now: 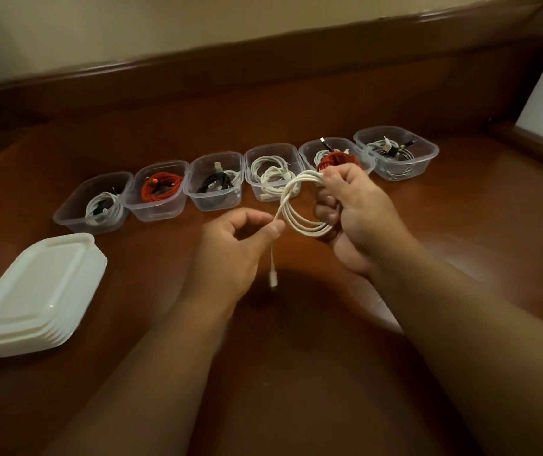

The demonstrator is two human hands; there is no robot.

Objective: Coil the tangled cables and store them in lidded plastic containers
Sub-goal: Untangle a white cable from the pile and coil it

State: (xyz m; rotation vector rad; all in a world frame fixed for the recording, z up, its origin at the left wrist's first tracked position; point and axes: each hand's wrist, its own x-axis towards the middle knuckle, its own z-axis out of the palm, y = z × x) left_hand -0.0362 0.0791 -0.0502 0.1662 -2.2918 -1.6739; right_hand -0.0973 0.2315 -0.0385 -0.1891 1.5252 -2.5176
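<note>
Across the brown table [461,209], six open containers [216,181] line up from 9 to 1 o'clock, each holding coiled cables. At 8 o'clock sits a stack of lids [35,294]. Near centre, the right hand [355,209] grips a white cable coil [299,205]; the left hand [234,248] pinches its loose tail, plug [272,279] dangling.
</note>
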